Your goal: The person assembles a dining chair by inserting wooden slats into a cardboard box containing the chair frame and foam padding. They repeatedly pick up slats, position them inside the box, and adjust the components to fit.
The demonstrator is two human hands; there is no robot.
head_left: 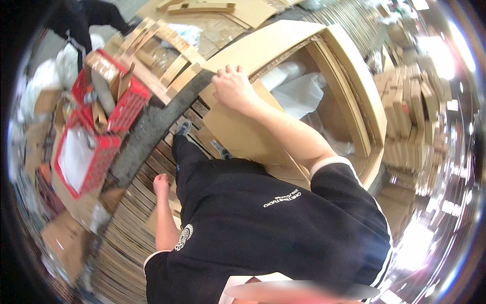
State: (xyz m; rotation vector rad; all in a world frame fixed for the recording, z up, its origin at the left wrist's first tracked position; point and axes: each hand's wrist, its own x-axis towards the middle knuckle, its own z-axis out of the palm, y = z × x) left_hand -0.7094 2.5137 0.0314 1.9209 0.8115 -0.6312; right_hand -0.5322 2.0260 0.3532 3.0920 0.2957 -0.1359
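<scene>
A large open cardboard box [377, 91] stands in front of me and to the right. My right hand [234, 88] has its fingers bent over the edge of a box flap [248, 133], at the flap's far left corner. White foam wrapping [301, 93] lies inside the box, partly behind my forearm. My left hand [161, 183] hangs low beside my leg, its fingers curled with nothing visible in them. It touches neither the box nor the crates.
Two red plastic crates [132, 104] with packing scraps stand to the left. Wooden pallet frames [174, 45] lie beyond them. Stacked flat cardboard [412, 119] rises at the right. Wooden slats [152, 175] lie underfoot. Another person's dark-clothed legs [86, 17] show at far left.
</scene>
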